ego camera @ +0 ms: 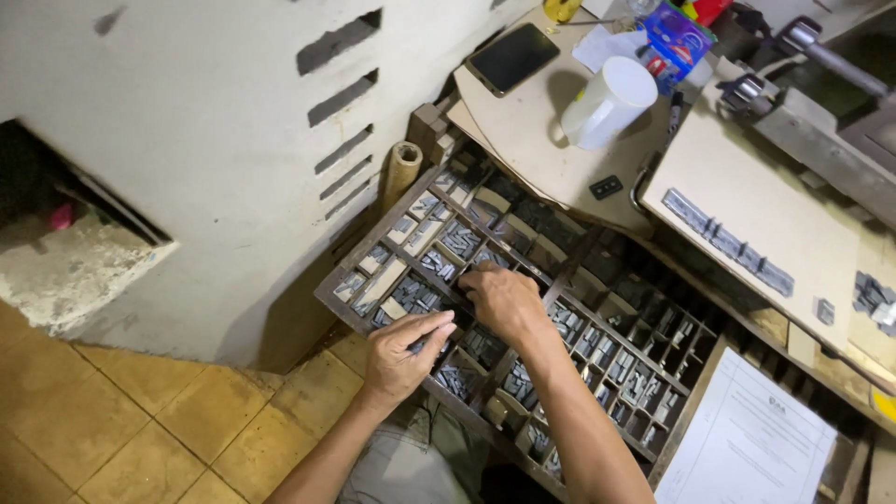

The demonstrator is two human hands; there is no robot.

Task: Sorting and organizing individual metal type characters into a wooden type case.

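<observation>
Wooden type case (373, 303) juts from under the cluttered surface (523, 140), over tan floor tiles (140, 420) by a whitewashed wall (205, 121). Left hand (403, 347) pinches small metal type (417, 343) at its front; right hand (504, 301) dips curled fingers into a compartment.

Far up above both hands, a flat black phone (512, 58) lies on the tan board with its dark screen facing up. Up and to the right of the hands sits a small blue box (679, 37) with red and white on it, near the top edge. Low to the right of the right hand lies a white printed sheet (749, 439).
</observation>
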